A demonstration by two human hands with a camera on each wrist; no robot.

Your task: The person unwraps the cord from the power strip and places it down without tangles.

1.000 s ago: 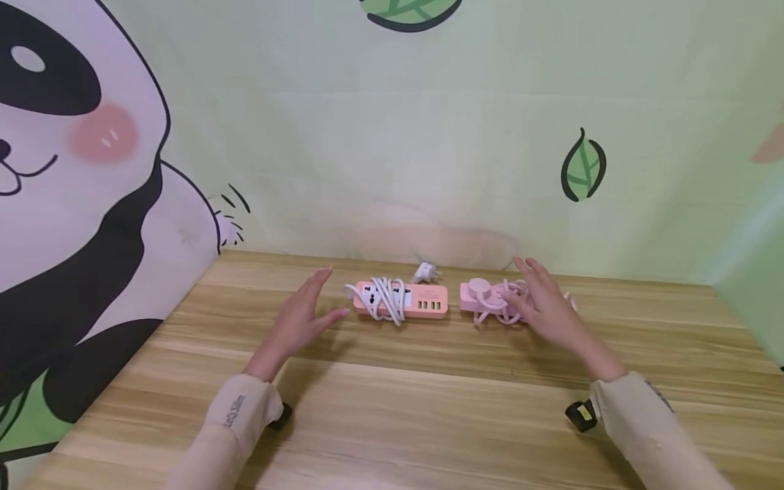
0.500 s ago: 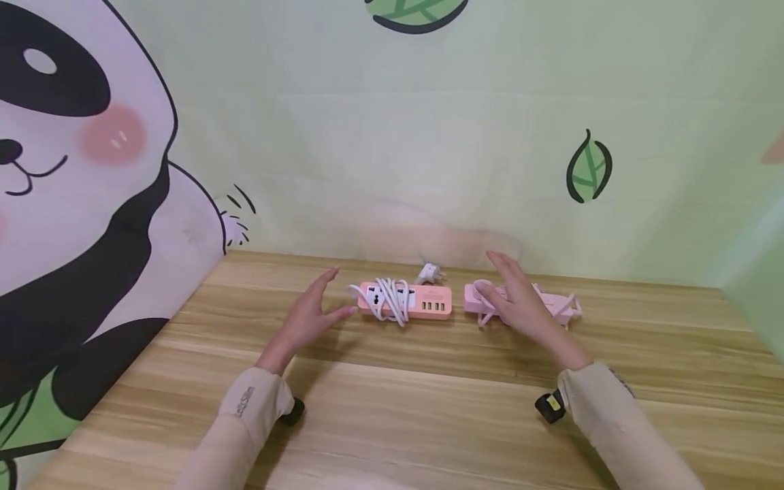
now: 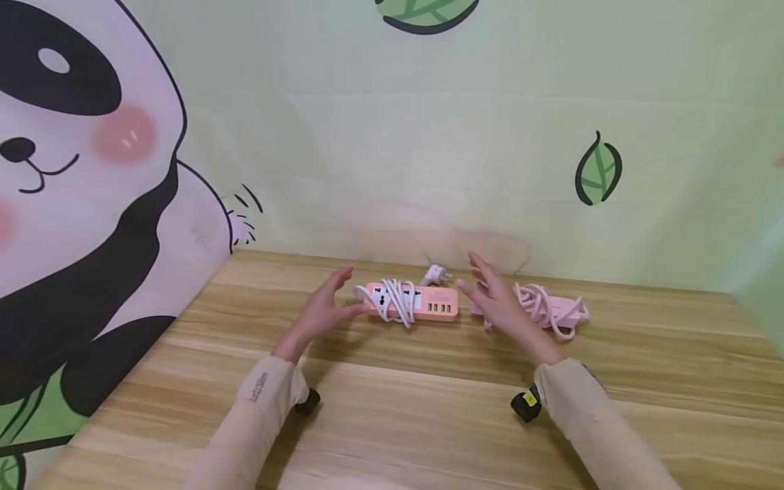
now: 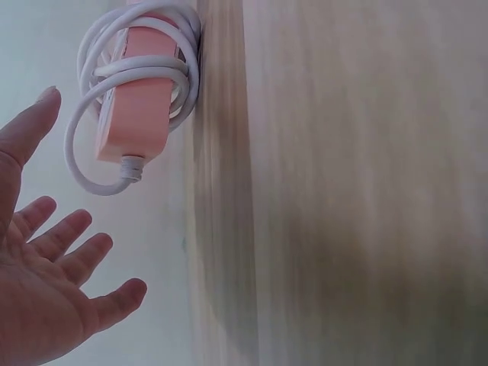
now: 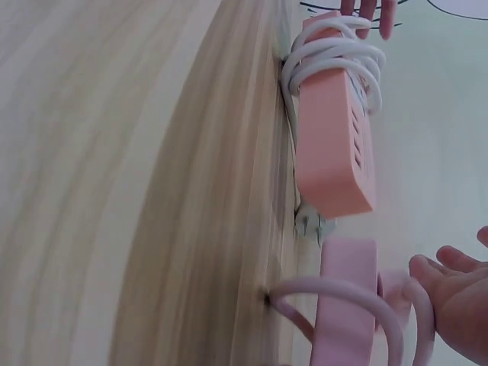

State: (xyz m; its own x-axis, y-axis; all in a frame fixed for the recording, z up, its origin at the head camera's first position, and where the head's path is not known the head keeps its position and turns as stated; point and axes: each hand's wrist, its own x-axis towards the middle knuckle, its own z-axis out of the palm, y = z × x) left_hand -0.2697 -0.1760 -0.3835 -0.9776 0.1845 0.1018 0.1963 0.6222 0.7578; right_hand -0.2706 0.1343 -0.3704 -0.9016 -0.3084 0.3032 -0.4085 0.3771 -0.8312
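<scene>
A salmon-coloured power strip (image 3: 439,299) lies on the table near the wall, its white cord wound around its left half. Behind it rests its white plug (image 3: 436,274). To its right is a pink power strip (image 3: 566,307), wrapped in its own pink cord. My left hand (image 3: 320,309) is beside the salmon strip's left end, fingers spread and thumb apart; in the left wrist view a gap separates them. My right hand (image 3: 501,306) hovers at the pink strip's left part, hiding some of it. Its fingers are extended and grip nothing; whether they touch the pink cord I cannot tell.
The wood-grain table (image 3: 416,408) ends at a pale green wall cloth (image 3: 429,150) printed with leaves and a large panda (image 3: 141,224). Both strips lie close to that back edge, with a narrow gap between them.
My right hand has moved left, from the pink strip's right part to its left part. The left hand has come slightly closer to the salmon strip. The head view has shifted a little.
</scene>
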